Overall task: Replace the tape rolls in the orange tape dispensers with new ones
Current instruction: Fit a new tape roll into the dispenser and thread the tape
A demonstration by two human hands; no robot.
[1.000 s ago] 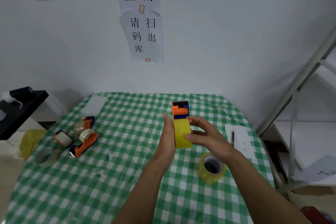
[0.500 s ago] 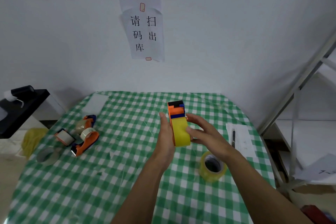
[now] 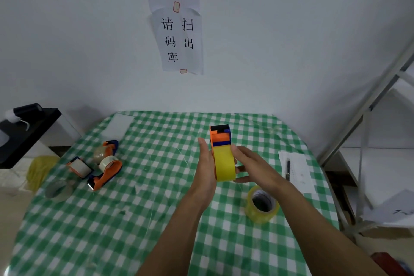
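Observation:
I hold an orange and blue tape dispenser upright over the middle of the green checked table. A yellow tape roll sits in it, edge toward me. My left hand presses flat against the dispenser's left side with straight fingers. My right hand grips the roll from the right, thumb at its upper edge and fingers curled under it. A pale yellow tape roll stands on the table just below my right wrist.
At the left lie two more orange dispensers with clear rolls, a small orange-edged part and a clear roll. Paper with a pen is at the right edge. A metal rack stands right, a black shelf left.
My right thumb has left the front face of the yellow roll and the hand now sits at its right side. The dispenser has stayed upright, almost in the same place.

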